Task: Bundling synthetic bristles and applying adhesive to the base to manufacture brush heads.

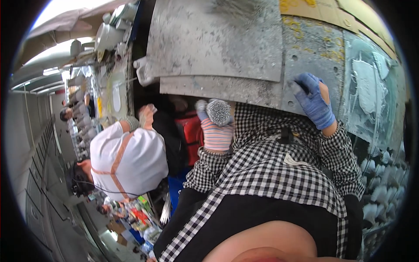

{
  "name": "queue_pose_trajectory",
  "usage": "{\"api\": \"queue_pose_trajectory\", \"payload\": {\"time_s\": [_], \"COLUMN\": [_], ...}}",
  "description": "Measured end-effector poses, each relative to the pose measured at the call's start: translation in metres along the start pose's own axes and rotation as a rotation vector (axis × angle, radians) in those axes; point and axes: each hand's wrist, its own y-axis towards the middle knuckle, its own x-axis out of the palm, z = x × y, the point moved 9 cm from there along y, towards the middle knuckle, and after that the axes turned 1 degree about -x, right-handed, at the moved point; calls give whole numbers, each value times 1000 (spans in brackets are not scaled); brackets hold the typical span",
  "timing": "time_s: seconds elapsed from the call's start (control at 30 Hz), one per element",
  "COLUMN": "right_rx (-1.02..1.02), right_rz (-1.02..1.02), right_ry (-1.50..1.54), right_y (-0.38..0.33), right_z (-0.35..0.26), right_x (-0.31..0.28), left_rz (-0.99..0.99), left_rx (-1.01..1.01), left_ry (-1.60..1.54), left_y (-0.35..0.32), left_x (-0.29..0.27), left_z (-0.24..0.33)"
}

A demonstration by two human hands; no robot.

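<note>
My left hand (pixel 214 133), in a striped orange and grey knit glove, is closed around a round bundle of thin rods (pixel 219 112). The bundle shows end-on as a disc of many small grey tips, held just off the near edge of the worktop. Over the grey worktop (pixel 305 56), my right hand (pixel 312 97) wears a blue glove with dusty grey fingertips. Its fingers are bent and somewhat apart, and I see nothing in them. Yellow rubber bands (pixel 294 27) lie on the board beyond that hand.
A speckled grey plate (pixel 209 43) covers the worktop's left part. To the right lies a glass sheet (pixel 351 100) with white paste (pixel 366 83). Several white brush-like pieces (pixel 379 187) stand lower right. A co-worker in white (pixel 126 157) sits at my left, near a red thing (pixel 190 135).
</note>
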Motion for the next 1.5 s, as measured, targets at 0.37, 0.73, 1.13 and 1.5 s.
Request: {"api": "queue_pose_trajectory", "payload": {"time_s": [0.37,0.73,1.13,1.5], "right_rx": [-32,-72,-68,-130], "right_rz": [-24,-40,-55,-33], "right_ry": [-114,-181,-187,-184], "right_y": [-22,-22,-22,-24], "right_z": [41,33,31,29], "right_x": [34,32,32,32], "left_rz": [218,310,268,837], "left_rx": [-60,-10,-24,251], "left_ry": [-402,-384,-221,41], "left_y": [-10,-11,-11,-32], "left_x": [-90,-104,-96,-69], "left_z": [-39,-39,-31,-14]}}
